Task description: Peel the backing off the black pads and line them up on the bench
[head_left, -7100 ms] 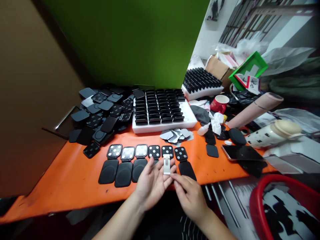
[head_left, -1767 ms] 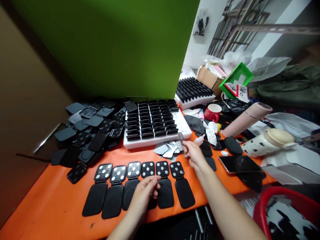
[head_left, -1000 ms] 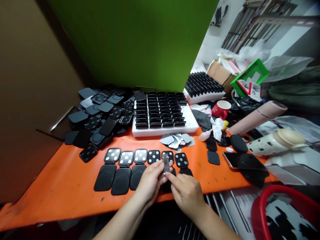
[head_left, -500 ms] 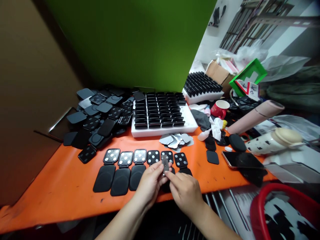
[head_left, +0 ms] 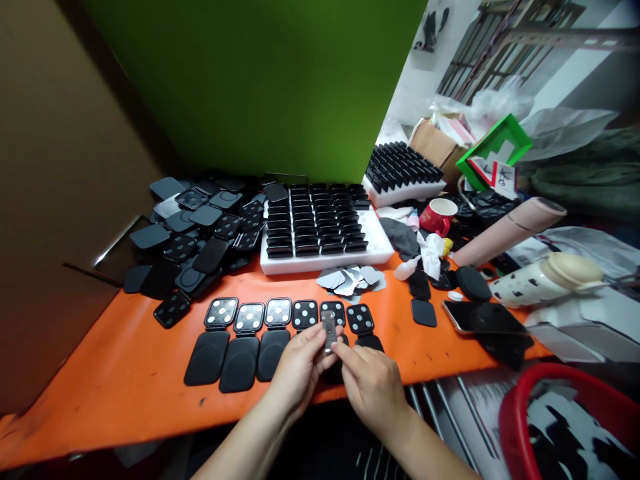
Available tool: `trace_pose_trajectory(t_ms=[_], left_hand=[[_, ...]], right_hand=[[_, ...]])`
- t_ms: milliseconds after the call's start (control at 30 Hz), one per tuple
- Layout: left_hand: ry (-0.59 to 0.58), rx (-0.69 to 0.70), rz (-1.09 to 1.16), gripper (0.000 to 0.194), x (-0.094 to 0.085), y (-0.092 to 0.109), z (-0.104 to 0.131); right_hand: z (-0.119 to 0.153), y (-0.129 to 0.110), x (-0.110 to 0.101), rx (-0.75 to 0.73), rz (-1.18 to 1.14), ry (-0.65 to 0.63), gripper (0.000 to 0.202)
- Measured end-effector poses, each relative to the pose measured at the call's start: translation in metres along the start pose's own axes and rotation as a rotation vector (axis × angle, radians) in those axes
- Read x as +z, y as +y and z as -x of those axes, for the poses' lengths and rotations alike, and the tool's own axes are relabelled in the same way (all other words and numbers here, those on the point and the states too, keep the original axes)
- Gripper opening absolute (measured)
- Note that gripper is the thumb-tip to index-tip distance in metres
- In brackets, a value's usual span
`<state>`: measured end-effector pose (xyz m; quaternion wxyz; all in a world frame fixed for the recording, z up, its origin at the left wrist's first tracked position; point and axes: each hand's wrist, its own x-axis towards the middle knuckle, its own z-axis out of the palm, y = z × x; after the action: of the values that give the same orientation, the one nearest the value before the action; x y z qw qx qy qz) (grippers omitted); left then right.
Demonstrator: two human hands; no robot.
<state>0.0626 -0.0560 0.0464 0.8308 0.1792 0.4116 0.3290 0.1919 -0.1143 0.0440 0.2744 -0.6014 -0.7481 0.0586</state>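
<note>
A small flat grey strip (head_left: 330, 331) with round spots stands upright between the thumb and fingers of my left hand (head_left: 301, 357). Curled closed beside it, my right hand (head_left: 373, 381) pinches at the strip's lower end with its index fingertip. Just beyond my hands, several unfolded black hinged pads lie in a row; one dotted panel (head_left: 278, 311) shows pale discs, and its smooth black half (head_left: 273, 353) lies nearer me. My hands partly cover the pads at the right of the row.
Behind the row are loose grey stickers (head_left: 351, 281) and a white foam tray (head_left: 377, 243) of upright black pads. Black pads pile up (head_left: 207, 230) at left. A phone (head_left: 483, 317), a red mug (head_left: 438, 215) and bottles (head_left: 545, 283) stand or lie right; a red bin (head_left: 515, 407) sits below.
The view has shifted very slightly. Both hands keep nearly the same pose around the strip, which appears tilted a little differently.
</note>
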Motion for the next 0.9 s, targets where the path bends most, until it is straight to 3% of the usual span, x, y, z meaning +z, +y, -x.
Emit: trace_pose_trajectory(t_ms=[333, 600, 700, 900], left_hand=[[-0.039, 0.020, -0.011, 0.023, -0.003, -0.005, 0.000], [-0.060, 0.047, 0.023, 0.027, 0.003, -0.006, 0.003], [0.002, 0.052, -0.039, 0.029, 0.000, -0.007, 0.000], [0.077, 0.088, -0.220, 0.025, -0.007, -0.006, -0.009]], right_hand=[[0.000, -0.004, 0.002, 0.088, 0.060, -0.057, 0.027], [-0.002, -0.002, 0.010, 0.248, 0.012, 0.004, 0.017], [-0.001, 0.001, 0.007, 0.304, -0.182, -0.008, 0.019], [-0.003, 0.007, 0.003, 0.656, -0.890, -0.242, 0.028]])
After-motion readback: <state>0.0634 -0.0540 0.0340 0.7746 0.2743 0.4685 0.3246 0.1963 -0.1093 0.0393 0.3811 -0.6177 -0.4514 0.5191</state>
